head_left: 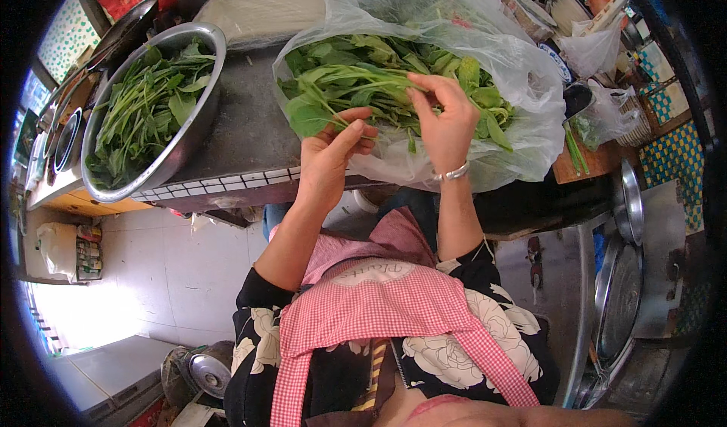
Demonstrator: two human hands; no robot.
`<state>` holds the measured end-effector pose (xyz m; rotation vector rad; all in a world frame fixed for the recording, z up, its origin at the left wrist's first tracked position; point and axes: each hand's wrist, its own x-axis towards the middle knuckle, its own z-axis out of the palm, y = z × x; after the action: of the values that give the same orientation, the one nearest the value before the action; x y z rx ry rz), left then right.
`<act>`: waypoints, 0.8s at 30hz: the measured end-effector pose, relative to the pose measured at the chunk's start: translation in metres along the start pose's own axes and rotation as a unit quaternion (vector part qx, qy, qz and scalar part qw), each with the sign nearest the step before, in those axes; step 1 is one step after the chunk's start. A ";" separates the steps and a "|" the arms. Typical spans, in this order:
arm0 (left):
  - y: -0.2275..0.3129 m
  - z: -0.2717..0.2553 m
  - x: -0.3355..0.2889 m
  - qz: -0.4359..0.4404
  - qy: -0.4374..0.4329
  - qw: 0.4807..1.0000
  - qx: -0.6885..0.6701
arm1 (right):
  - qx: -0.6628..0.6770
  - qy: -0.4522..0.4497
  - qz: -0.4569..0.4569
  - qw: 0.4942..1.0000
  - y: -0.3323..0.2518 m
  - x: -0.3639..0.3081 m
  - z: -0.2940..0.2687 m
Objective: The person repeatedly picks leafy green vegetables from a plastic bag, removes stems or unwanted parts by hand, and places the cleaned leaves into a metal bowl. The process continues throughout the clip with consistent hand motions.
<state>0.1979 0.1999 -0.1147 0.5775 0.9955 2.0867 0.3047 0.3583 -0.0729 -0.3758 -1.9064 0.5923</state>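
Greens (379, 52), loose pile in 1 open clear plastic bag (522, 116) on the dark counter (246, 112), straight ahead of the person (371, 306) I'm watching. Right hand (444, 120) over the near part of the pile, thumb and index finger pinching stems. Left hand (331, 150) just beside, lower, fingers curled with thumb pressed in, gripping a stem. Silver band (454, 172) on the right wrist. 1 metal bowl (204, 112), at the person's left, also holds leafy stems.
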 end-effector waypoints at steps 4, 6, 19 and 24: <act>-0.006 0.007 0.003 -0.040 -0.009 0.999 -0.026 | 0.016 -0.027 -0.030 0.999 -0.022 -0.018 0.003; -0.007 0.008 0.005 -0.022 -0.007 0.998 -0.058 | -0.005 -0.053 -0.060 0.997 -0.029 -0.025 0.001; -0.011 -0.005 0.002 -0.060 0.078 0.993 -0.063 | 0.098 -0.132 -0.043 0.985 -0.032 -0.038 -0.004; -0.017 -0.004 -0.001 -0.071 0.084 0.994 -0.015 | 0.189 -0.149 0.138 0.961 -0.027 -0.039 0.001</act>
<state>0.2030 0.2048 -0.1309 0.3102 1.0657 2.0451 0.3195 0.3158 -0.0874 -0.3169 -1.9791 1.2377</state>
